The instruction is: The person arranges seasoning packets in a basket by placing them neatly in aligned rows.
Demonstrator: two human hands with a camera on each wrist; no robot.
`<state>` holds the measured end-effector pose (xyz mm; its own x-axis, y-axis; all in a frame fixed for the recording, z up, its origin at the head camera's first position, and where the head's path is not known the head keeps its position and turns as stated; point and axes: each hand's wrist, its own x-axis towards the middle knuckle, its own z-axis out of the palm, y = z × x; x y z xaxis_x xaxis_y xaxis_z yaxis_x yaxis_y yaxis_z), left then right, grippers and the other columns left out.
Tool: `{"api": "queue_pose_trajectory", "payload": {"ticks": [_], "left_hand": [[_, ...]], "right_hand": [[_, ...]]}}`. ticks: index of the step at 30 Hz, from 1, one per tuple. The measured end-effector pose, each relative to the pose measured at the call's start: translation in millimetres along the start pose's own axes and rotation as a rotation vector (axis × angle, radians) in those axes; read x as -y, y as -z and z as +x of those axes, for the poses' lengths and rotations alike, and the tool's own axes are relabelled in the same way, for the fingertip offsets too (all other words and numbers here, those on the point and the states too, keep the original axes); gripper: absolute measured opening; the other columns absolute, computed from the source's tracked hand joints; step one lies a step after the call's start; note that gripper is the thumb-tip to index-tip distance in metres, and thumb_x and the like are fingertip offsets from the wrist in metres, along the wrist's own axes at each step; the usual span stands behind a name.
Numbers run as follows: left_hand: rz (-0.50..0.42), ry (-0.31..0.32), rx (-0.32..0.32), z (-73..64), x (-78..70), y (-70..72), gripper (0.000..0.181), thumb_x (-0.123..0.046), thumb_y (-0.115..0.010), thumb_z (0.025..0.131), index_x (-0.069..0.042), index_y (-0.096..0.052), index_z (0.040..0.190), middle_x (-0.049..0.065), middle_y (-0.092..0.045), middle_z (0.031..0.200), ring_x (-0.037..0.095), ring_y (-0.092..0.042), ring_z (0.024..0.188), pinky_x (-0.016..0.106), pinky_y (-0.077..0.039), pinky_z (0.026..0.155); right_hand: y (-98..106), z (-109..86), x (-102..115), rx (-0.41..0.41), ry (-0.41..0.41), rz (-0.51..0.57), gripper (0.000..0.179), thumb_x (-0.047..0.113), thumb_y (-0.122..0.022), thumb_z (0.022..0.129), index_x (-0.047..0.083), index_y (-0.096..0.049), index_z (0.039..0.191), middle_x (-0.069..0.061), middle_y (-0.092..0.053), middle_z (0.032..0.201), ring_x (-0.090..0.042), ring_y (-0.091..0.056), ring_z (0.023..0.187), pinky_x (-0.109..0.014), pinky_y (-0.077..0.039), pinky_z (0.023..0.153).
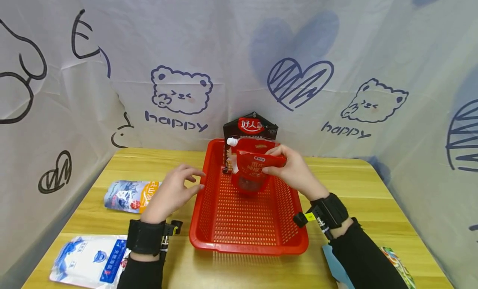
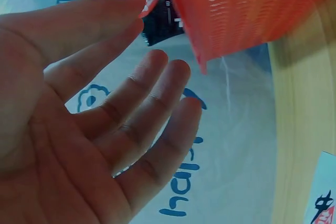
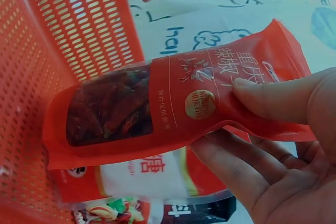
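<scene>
My right hand [image 1: 295, 171] pinches the upper part of a red pouch of dried chili peppers [image 3: 178, 98], thumb in front and fingers behind. Dark red peppers show through its clear window. The pouch stands in the back part of a red plastic basket [image 1: 246, 235]. Behind it are a red and white sugar pouch [image 3: 142, 179] with a white cap [image 1: 232, 142] and a black packet [image 1: 251, 125] leaning at the basket's back end. My left hand [image 1: 173, 193] is at the basket's left rim, fingers loosely bent and holding nothing.
On the wooden table [image 1: 354, 189] to the left lie a blue and orange pouch [image 1: 127, 195] and a white and blue bag [image 1: 86, 258]. A light blue item [image 1: 336, 264] and a colourful packet [image 1: 397, 262] are partly hidden by my right arm. A drawn-on white curtain [image 1: 231, 52] hangs behind.
</scene>
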<state>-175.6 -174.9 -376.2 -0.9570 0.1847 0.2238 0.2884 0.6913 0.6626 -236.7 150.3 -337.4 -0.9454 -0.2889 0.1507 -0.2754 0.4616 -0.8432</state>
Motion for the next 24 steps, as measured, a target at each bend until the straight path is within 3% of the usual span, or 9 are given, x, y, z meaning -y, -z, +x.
{"api": "queue_pose_trajectory", "payload": {"ticks": [10, 24], "left_hand": [[-0.017, 0.009, 0.066, 3.6, 5.7, -7.5, 0.027, -0.009, -0.077, 0.093, -0.002, -0.075, 0.119, 0.016, -0.063, 0.126, 0.034, -0.065, 0.110, 0.046, -0.061, 0.085], [-0.022, 0.041, 0.067, 4.6, 1.4, -9.1, 0.024, -0.007, -0.076, 0.093, 0.001, -0.077, 0.115, 0.017, -0.062, 0.125, 0.034, -0.064, 0.110, 0.046, -0.060, 0.086]], "right_hand": [[-5, 10.6, -13, 0.065, -0.020, -0.030, 0.029, 0.002, -0.079, 0.090, 0.003, -0.063, 0.114, -0.015, -0.068, 0.125, -0.034, -0.064, 0.111, -0.047, -0.058, 0.094], [-9, 17.6, -24, 0.085, -0.093, -0.024, 0.036, 0.003, -0.077, 0.093, 0.003, -0.057, 0.122, -0.021, -0.064, 0.130, -0.037, -0.067, 0.107, -0.050, -0.061, 0.090]]}}
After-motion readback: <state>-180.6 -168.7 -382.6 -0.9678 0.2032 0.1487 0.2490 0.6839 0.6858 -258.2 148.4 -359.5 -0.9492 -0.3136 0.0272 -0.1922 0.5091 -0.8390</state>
